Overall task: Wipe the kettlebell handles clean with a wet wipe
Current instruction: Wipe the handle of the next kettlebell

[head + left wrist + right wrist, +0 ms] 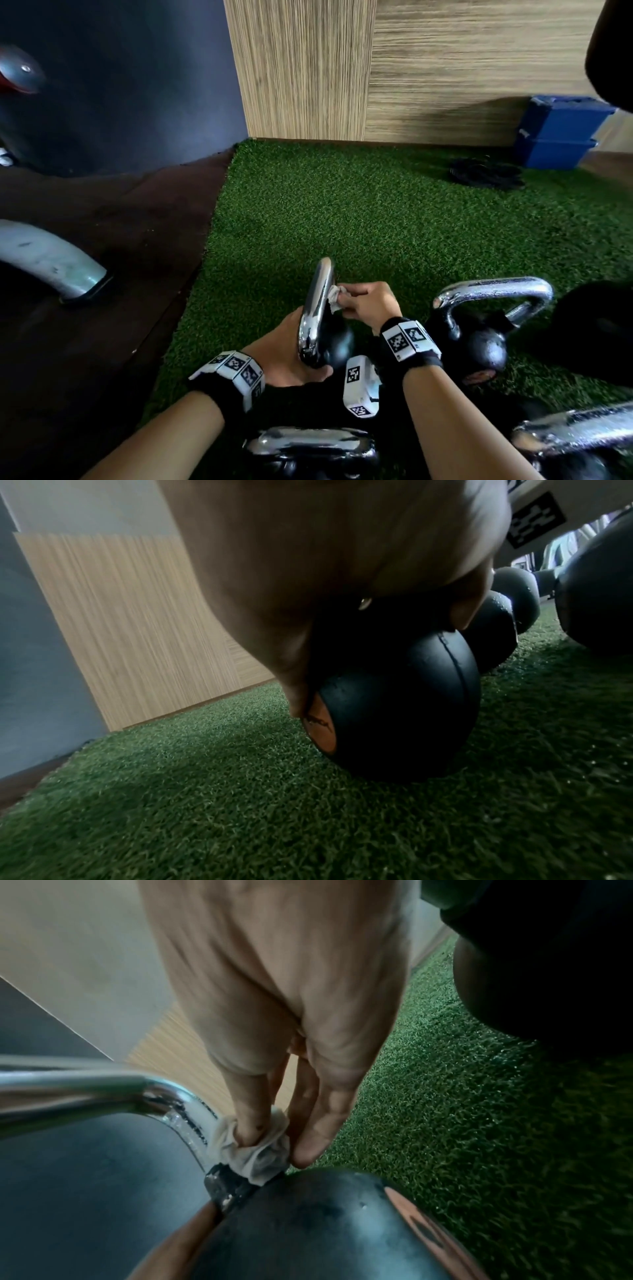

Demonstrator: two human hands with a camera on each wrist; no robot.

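Observation:
A small black kettlebell (334, 344) with a chrome handle (317, 301) is tilted on the green turf. My left hand (291, 356) grips it from the left and below, fingers curled round the ball (400, 704). My right hand (366, 303) pinches a crumpled white wet wipe (335, 297) and presses it against the handle's right leg. In the right wrist view the wipe (253, 1148) sits where the chrome handle (181, 1104) meets the black body (325, 1226).
More kettlebells stand close by: one at the right (479, 329), one at the bottom (308, 445), another at the bottom right (575, 435). A grey machine foot (51, 263) sits on the dark floor at left. Blue boxes (558, 133) and a black rope (486, 173) lie far right by the wooden wall.

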